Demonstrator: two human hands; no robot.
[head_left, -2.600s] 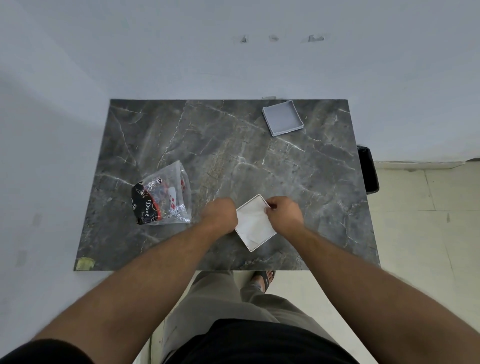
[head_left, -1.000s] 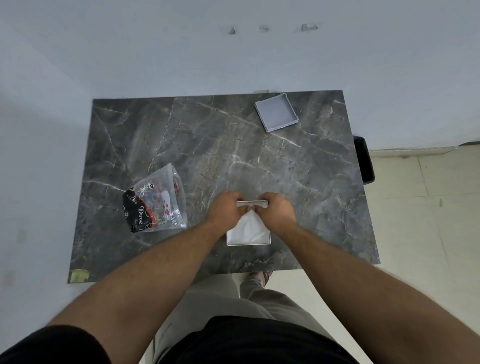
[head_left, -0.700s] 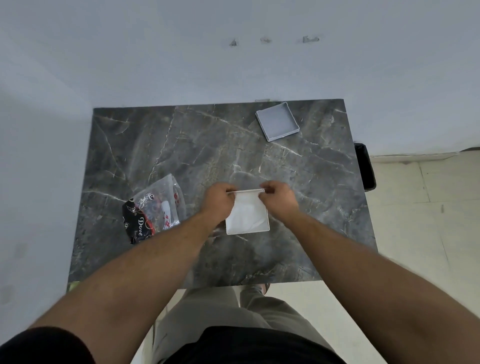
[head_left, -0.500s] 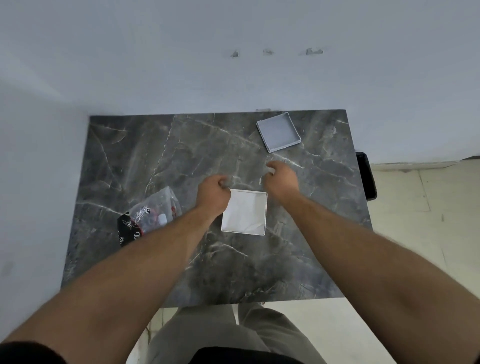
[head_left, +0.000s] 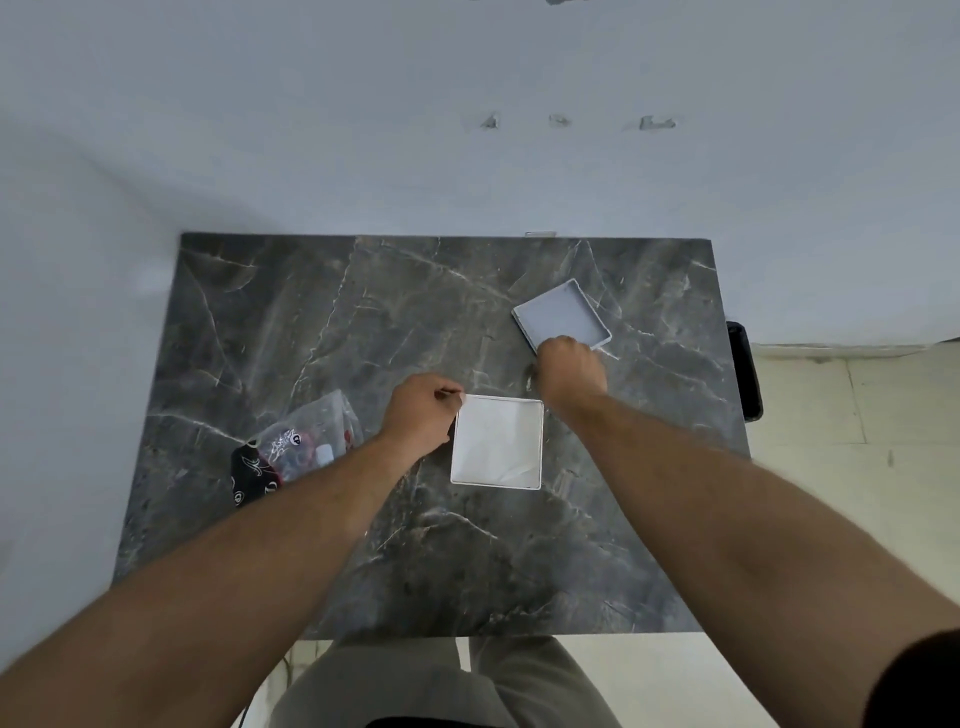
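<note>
A shallow white square box (head_left: 496, 441) lined with white paper lies on the dark marble table (head_left: 363, 322), near its middle. My left hand (head_left: 423, 415) pinches the box's far left corner. A grey square lid (head_left: 563, 314) lies open side up further back on the right, turned at an angle. My right hand (head_left: 569, 369) is at the lid's near edge, and its curled fingers cover that edge. The fingertips are hidden behind the knuckles.
A clear plastic bag (head_left: 298, 447) with a black and red packet in it lies left of the box, partly under my left forearm. A black object (head_left: 745, 371) hangs off the table's right edge. White walls close the back and left; tiled floor is on the right.
My right hand has let go of the white box and moved back and right to the grey lid. The left hand has stayed at the box's far left corner.
</note>
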